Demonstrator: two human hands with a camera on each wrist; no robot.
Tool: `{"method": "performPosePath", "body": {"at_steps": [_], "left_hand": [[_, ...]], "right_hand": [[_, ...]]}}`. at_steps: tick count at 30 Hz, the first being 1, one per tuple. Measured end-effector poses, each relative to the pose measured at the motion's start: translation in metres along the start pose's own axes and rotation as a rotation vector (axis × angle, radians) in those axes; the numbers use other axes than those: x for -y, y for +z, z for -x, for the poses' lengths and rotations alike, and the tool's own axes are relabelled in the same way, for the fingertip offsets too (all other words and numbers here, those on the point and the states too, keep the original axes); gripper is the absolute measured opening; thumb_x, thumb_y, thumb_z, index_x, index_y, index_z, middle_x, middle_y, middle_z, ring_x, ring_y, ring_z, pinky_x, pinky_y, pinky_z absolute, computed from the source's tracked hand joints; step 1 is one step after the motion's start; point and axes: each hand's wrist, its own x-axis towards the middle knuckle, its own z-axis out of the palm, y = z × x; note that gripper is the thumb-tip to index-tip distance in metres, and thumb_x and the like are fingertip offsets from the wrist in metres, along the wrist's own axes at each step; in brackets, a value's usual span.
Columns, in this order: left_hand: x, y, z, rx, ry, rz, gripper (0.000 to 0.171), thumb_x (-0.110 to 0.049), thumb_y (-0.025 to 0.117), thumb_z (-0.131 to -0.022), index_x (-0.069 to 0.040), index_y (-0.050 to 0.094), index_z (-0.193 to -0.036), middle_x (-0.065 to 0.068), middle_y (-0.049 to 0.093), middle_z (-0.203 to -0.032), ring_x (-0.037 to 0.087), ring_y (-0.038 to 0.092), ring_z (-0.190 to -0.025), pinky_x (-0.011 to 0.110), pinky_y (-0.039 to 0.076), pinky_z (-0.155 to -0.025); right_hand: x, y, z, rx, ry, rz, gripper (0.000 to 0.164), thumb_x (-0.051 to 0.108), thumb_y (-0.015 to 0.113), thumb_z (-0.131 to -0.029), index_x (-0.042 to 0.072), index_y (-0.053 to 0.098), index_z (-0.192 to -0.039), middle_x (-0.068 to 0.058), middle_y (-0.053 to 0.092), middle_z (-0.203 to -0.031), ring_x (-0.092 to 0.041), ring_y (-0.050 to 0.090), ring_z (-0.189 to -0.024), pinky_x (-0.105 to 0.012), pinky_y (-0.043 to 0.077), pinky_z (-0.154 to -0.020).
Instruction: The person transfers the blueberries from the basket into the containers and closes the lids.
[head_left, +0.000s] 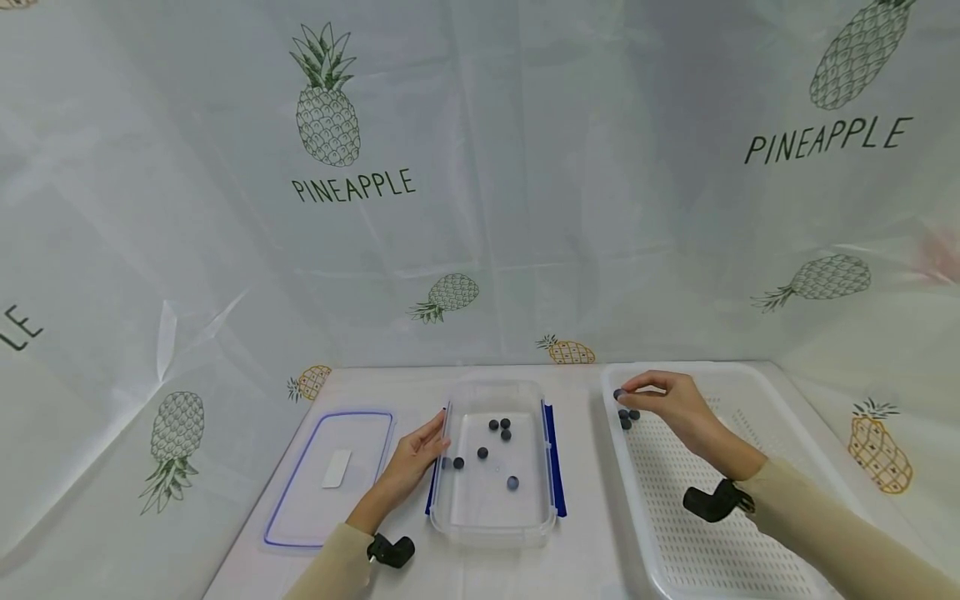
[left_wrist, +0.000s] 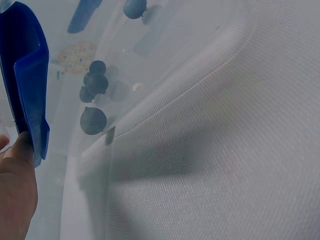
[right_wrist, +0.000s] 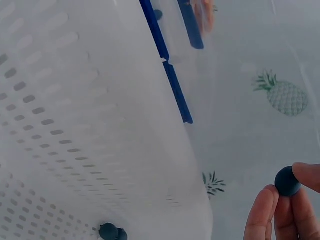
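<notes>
My left hand (head_left: 412, 457) holds the left side of a clear plastic container (head_left: 495, 531), its fingers at the blue side latch (left_wrist: 31, 85). Several blueberries (head_left: 482, 453) lie scattered on the container's floor. Over the far left corner of a white perforated basket (head_left: 626, 500), my right hand (head_left: 675, 408) pinches one blueberry (right_wrist: 287, 181) between thumb and fingertips. Just below that hand, a few more blueberries (head_left: 625, 424) sit in the basket's corner.
A clear lid with a blue seal (head_left: 360, 446) lies flat left of the container, with a white label (head_left: 337, 469) on it. Behind the table hangs a pineapple-print sheet (head_left: 510, 208). The basket's raised rim stands to the right of the container.
</notes>
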Motion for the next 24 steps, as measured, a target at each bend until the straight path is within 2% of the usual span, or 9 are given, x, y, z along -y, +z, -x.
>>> {"method": "performPosePath", "body": {"at_steps": [10, 17, 19, 24], "left_hand": [[0.001, -0.001, 0.001, 0.007, 0.013, 0.015, 0.056, -0.019, 0.055, -0.093, -0.011, 0.031, -0.143, 0.0, 0.026, -0.148, 0.012, 0.029, -0.133, 0.018, 0.031, -0.101], [0.0, 0.0, 0.0, -0.001, 0.008, 0.016, 0.055, -0.017, 0.054, -0.093, -0.011, 0.031, -0.143, -0.001, 0.027, -0.148, 0.012, 0.03, -0.132, 0.018, 0.031, -0.1], [-0.005, 0.0, 0.002, 0.016, -0.002, 0.018, 0.055, -0.015, 0.053, -0.094, -0.009, 0.029, -0.144, 0.002, 0.024, -0.149, 0.014, 0.028, -0.133, 0.018, 0.03, -0.1], [-0.007, -0.001, 0.002, 0.028, -0.023, 0.011, 0.058, -0.018, 0.054, -0.094, -0.009, 0.027, -0.144, 0.002, 0.022, -0.15, 0.015, 0.026, -0.134, 0.016, 0.029, -0.1]], "right_hand": [[0.009, 0.016, -0.008, 0.039, -0.01, -0.075, 0.039, 0.025, 0.075, -0.077, -0.003, 0.064, -0.102, -0.015, 0.063, -0.102, -0.023, 0.062, -0.088, -0.035, 0.048, -0.08], [0.016, 0.028, -0.012, 0.077, -0.048, -0.156, 0.039, 0.018, 0.075, -0.077, -0.008, 0.061, -0.102, -0.019, 0.062, -0.103, -0.017, 0.064, -0.088, -0.041, 0.047, -0.085], [0.018, 0.031, -0.012, 0.08, -0.046, -0.163, 0.038, 0.018, 0.075, -0.077, -0.008, 0.062, -0.102, -0.019, 0.062, -0.103, -0.017, 0.064, -0.088, -0.042, 0.047, -0.085], [0.021, 0.041, -0.016, 0.084, -0.03, -0.154, 0.036, 0.019, 0.076, -0.076, -0.004, 0.063, -0.1, -0.016, 0.065, -0.099, -0.02, 0.064, -0.087, -0.04, 0.045, -0.087]]}}
